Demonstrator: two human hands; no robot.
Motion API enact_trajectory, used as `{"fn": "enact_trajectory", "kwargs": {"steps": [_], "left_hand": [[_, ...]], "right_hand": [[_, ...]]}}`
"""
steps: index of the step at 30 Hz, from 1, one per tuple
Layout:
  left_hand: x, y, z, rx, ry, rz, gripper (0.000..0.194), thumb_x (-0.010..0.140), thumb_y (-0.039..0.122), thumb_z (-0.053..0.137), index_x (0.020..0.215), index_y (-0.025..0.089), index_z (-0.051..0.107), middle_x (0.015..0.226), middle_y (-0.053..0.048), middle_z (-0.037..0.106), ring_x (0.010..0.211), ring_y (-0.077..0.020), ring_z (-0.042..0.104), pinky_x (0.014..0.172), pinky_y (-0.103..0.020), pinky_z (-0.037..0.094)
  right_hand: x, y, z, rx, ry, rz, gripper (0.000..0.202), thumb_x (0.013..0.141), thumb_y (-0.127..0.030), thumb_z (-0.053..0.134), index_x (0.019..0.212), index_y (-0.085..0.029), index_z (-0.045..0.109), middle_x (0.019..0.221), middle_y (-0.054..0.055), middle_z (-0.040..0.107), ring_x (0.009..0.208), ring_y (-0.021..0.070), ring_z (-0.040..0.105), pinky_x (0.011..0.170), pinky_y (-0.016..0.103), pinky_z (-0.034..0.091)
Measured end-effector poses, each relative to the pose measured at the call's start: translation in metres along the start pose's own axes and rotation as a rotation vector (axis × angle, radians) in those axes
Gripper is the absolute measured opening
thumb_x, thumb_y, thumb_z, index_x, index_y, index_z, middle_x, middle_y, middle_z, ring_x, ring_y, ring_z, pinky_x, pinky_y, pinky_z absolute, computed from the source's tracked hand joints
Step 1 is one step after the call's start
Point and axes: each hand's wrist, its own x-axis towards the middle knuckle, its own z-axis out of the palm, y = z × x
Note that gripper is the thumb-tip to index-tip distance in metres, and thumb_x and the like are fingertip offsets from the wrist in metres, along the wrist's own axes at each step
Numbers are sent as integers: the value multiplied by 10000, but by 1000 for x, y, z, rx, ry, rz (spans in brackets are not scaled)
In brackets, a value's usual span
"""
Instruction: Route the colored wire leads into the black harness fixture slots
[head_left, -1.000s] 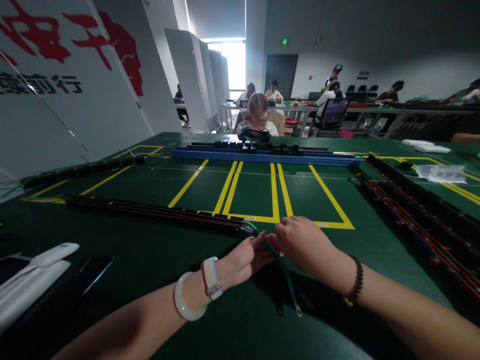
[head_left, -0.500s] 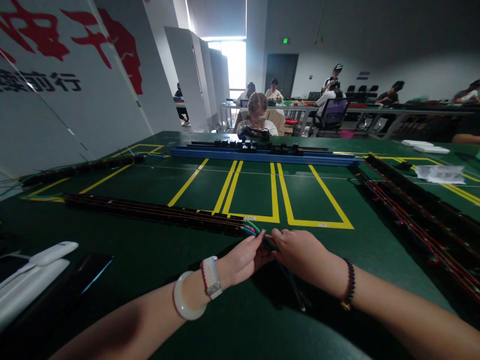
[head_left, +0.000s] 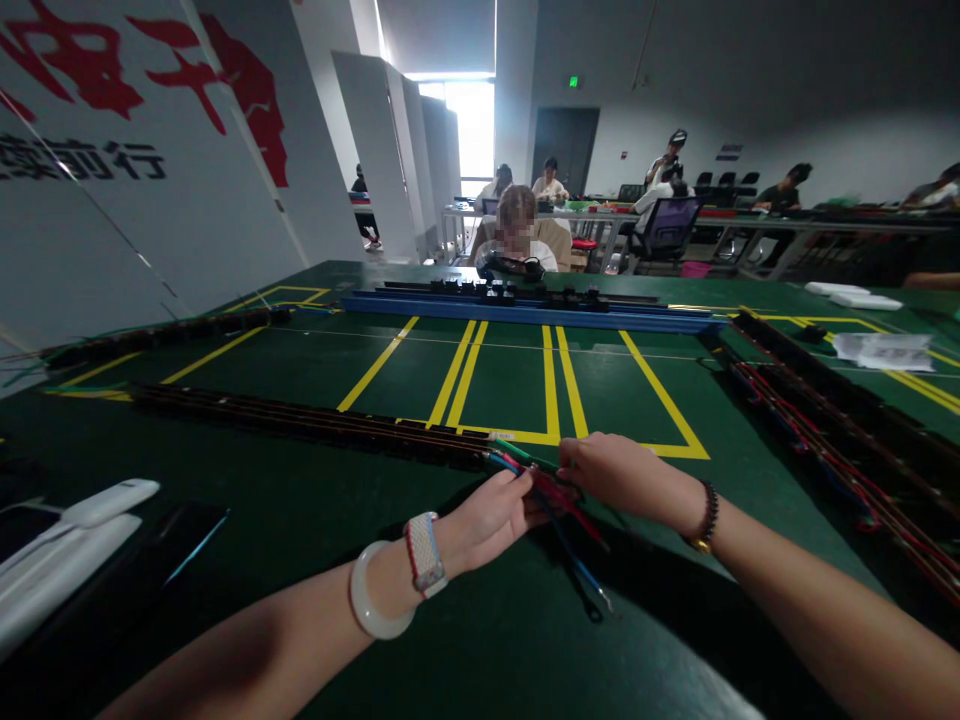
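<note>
A long dark strip (head_left: 322, 425) lies across the green table (head_left: 300, 620), with coloured wires coming out of its right end. My left hand (head_left: 499, 515) pinches the wire bundle (head_left: 553, 492) just past that end; red and blue wires hang from its fingers toward the lower right, and the blue one ends in a metal lug. Up and to the right, my right hand (head_left: 619, 475) is closed, knuckles up, at the green wire (head_left: 517, 452); its fingertips are partly hidden.
More dark strips with wires (head_left: 810, 430) lie at the right. A blue rail (head_left: 525, 308) crosses the far side, below a seated person. White devices (head_left: 90, 530) and a dark flat object (head_left: 172, 560) sit at the left. Yellow tape marks the tabletop.
My right hand has moved slightly up and right, away from my left hand. The red and blue wires now spread out below, more visible. My left hand has barely moved.
</note>
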Motion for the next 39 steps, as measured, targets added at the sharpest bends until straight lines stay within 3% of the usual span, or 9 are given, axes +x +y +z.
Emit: {"fn": "enact_trajectory", "kwargs": {"steps": [8, 15, 19, 24, 26, 29, 32, 36, 39], "left_hand": [[-5, 6, 8, 62, 105, -65, 199, 924, 294, 380, 871, 126, 472, 768, -68, 597, 747, -163, 611, 898, -416, 438], [-3, 4, 2, 24, 89, -91, 245, 930, 311, 352, 794, 141, 464, 643, -5, 533, 624, -119, 565, 914, -405, 440], [-3, 6, 6, 13, 106, -104, 237, 934, 291, 343, 795, 142, 465, 677, -30, 573, 666, -134, 599, 921, -396, 432], [-1, 4, 5, -40, 46, -78, 271, 937, 276, 324, 800, 115, 494, 771, -97, 617, 828, -190, 637, 948, -395, 411], [0, 3, 3, -40, 18, -64, 263, 934, 260, 330, 864, 97, 523, 845, -129, 634, 889, -208, 632, 947, -403, 407], [2, 2, 2, -46, 35, -48, 216, 926, 223, 350, 919, 112, 535, 894, -115, 640, 894, -189, 618, 927, -397, 413], [3, 1, 3, -70, 85, -31, 169, 915, 198, 376, 850, 134, 518, 882, -85, 632, 882, -161, 601, 909, -367, 420], [0, 1, 6, -62, 75, -17, 189, 894, 202, 362, 842, 122, 525, 856, -91, 619, 840, -166, 598, 875, -374, 435], [-4, 3, 9, -48, 58, 0, 248, 874, 201, 309, 846, 99, 534, 844, -111, 614, 837, -185, 607, 873, -396, 434]], "right_hand": [[25, 41, 15, 203, 35, 3, 287, 905, -376, 490, 824, -158, 658, 742, 65, 662, 638, 152, 593, 548, 246, 365], [45, 57, 34, 183, 153, 21, 302, 919, -387, 464, 836, -156, 641, 814, 70, 647, 687, 144, 581, 584, 237, 366], [41, 55, 32, 136, 75, 10, 318, 902, -423, 475, 813, -169, 644, 760, 62, 650, 634, 148, 568, 535, 244, 336], [21, 35, 3, 202, 47, -94, 226, 857, -393, 547, 888, -190, 641, 792, 42, 650, 646, 144, 555, 547, 239, 349], [11, 24, -12, 268, 20, -183, 179, 839, -312, 574, 965, -200, 632, 845, 37, 646, 678, 138, 557, 577, 234, 369], [-2, 10, -27, 396, -133, -402, 301, 793, -180, 606, 1091, -221, 605, 924, 20, 638, 752, 128, 565, 639, 225, 401], [-4, 5, -26, 479, -249, -525, 378, 764, -135, 637, 1131, -222, 608, 973, 15, 631, 800, 120, 564, 696, 218, 422], [7, 10, -14, 505, -190, -573, 222, 846, -189, 572, 1044, -226, 667, 944, 21, 636, 805, 112, 570, 744, 229, 434], [14, 18, -12, 552, -179, -619, 229, 860, -239, 569, 1067, -236, 667, 930, 30, 643, 813, 117, 576, 757, 239, 441]]}}
